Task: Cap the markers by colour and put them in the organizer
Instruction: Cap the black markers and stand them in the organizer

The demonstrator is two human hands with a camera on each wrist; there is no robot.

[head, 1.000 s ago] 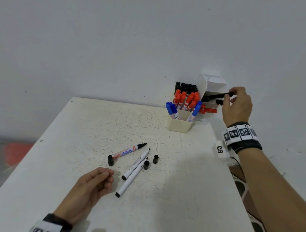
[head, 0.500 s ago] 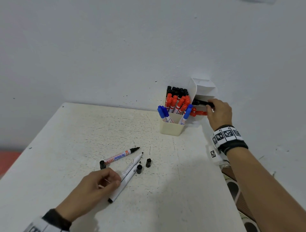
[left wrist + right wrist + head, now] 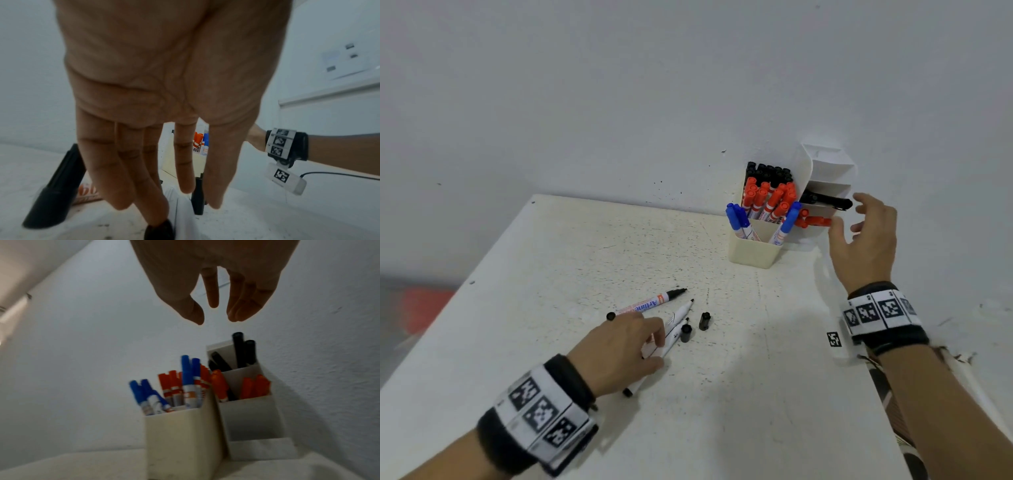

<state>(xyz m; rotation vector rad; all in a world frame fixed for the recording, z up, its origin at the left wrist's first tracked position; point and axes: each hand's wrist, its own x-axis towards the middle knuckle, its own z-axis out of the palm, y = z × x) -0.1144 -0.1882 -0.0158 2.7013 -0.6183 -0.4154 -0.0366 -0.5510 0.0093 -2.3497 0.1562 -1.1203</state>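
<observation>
The right hand [image 3: 866, 240] hovered beside the organizer [image 3: 755, 251], its grip wide and empty. The left hand [image 3: 619, 349] rested straight fingers on uncapped markers [image 3: 678, 317] on the worktop [image 3: 722, 394].

Left hand [image 3: 619, 346] lowered palm-down, fingers extended, right hand [image 3: 866, 236] raised, fingers loosely spread, holding nothing

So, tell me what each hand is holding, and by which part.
Right hand: nothing, fingers spread beside the organizer. Left hand: no grip yet, its straight fingers rest on the barrels of the uncapped white markers.
</observation>
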